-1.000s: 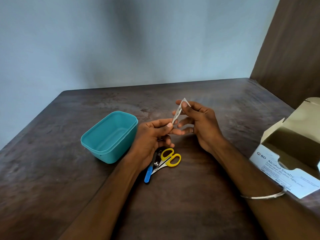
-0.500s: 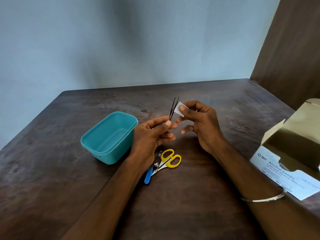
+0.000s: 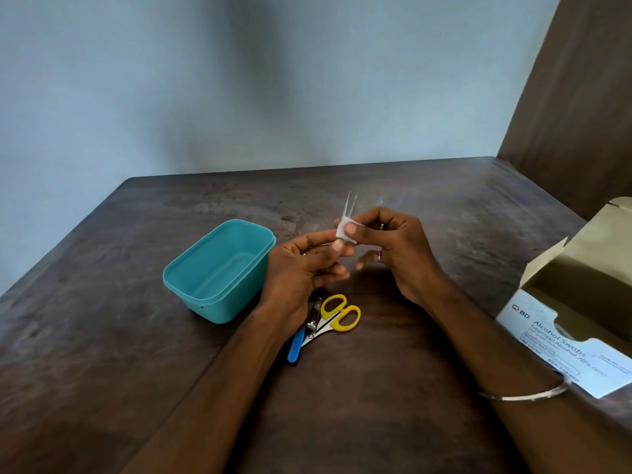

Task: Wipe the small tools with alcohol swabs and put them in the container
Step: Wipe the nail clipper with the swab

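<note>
My left hand point(image 3: 301, 268) grips the lower end of metal tweezers point(image 3: 350, 203), whose two tips point up and away. My right hand point(image 3: 393, 248) pinches a white alcohol swab point(image 3: 343, 230) around the middle of the tweezers, thumb on top. A teal plastic container point(image 3: 219, 271) stands open and empty just left of my left hand. On the table below my hands lie yellow-handled scissors point(image 3: 338, 314), a metal nail clipper point(image 3: 314, 319) and a blue-handled tool point(image 3: 294, 347), partly under my left wrist.
An open cardboard box of alcohol swabs point(image 3: 574, 323) sits at the right edge of the dark wooden table point(image 3: 102, 336). A pale wall rises behind the table, and a brown panel stands at the far right.
The swab in my right hand has slid down from the tweezers' tips to their middle. The tweezers now stand more upright, tips bare.
</note>
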